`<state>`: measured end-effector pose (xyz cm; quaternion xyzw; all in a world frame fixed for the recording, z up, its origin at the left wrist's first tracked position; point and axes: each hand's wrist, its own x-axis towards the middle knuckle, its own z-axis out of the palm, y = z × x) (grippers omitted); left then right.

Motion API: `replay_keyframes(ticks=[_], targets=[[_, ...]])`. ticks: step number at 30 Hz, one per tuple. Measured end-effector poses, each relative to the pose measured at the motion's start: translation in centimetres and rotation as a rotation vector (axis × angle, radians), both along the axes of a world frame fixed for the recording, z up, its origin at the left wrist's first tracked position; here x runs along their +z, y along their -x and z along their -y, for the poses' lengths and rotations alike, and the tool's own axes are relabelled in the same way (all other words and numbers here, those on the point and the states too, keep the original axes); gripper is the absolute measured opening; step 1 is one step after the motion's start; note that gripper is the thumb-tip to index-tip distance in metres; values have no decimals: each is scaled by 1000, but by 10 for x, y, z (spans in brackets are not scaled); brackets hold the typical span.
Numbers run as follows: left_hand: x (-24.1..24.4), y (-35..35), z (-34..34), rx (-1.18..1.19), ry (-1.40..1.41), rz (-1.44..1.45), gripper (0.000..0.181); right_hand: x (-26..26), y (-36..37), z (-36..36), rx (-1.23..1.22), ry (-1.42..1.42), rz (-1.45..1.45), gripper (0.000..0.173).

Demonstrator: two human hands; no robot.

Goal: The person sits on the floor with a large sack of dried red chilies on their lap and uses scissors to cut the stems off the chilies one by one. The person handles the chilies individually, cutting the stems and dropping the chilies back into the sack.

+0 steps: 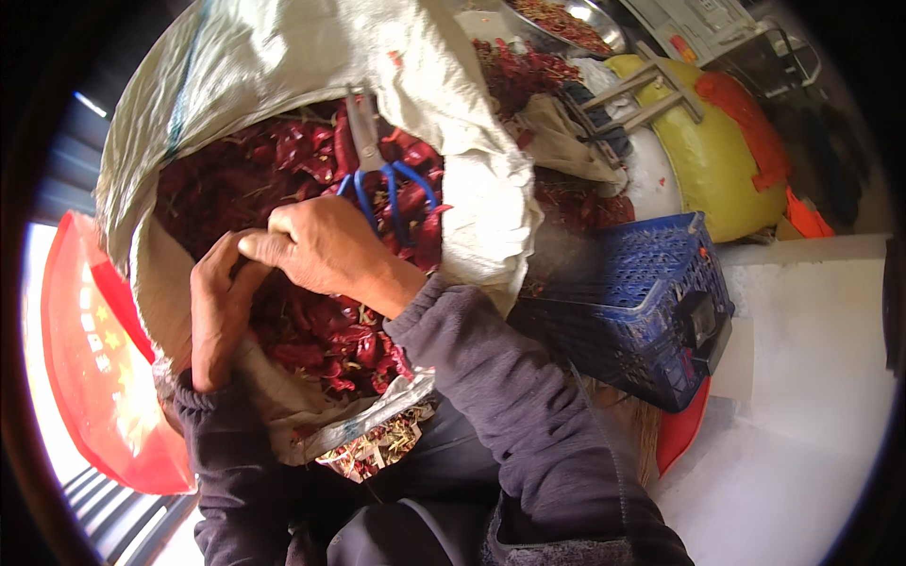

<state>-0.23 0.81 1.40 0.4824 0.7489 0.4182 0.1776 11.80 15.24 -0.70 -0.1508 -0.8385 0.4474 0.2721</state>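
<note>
Dried red chillies (pixel 325 347) fill a wide white woven sack (pixel 488 205) whose rim is rolled down. Over its left half, my left hand (pixel 219 304) and my right hand (pixel 325 244) meet at the fingertips. Both have curled fingers, and the right thumb touches the left hand's bent fingers. Whatever may be between the fingertips is hidden by the hands. Beyond my right hand, scissors with blue handles (pixel 388 184) lie on the chillies, their blades pointing to the far rim of the sack.
On the right stands a blue plastic crate (pixel 623 304). Behind it are a yellow sack (pixel 708 163), a small wooden frame (pixel 640 106) and a metal bowl (pixel 601 28) of chilli pieces. A red bag (pixel 99 354) stands at left; stems and scraps (pixel 379 446) lie below the near rim.
</note>
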Motion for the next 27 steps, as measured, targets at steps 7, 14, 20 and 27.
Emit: replay_keyframes(ticks=[7,14,20,27], targets=[[-1,1,5,17,72,141,19,-4,-7,1,46,-192,-184,36],[-4,2,4,-3,89,59,11,-5,-3,3,-9,-458,-111,27],[-5,-17,-5,68,-56,139,16,5,-8,6,-31,-336,-123,24],[13,-16,0,43,-60,-24,17,4,-6,13,245,1056,-237,34]])
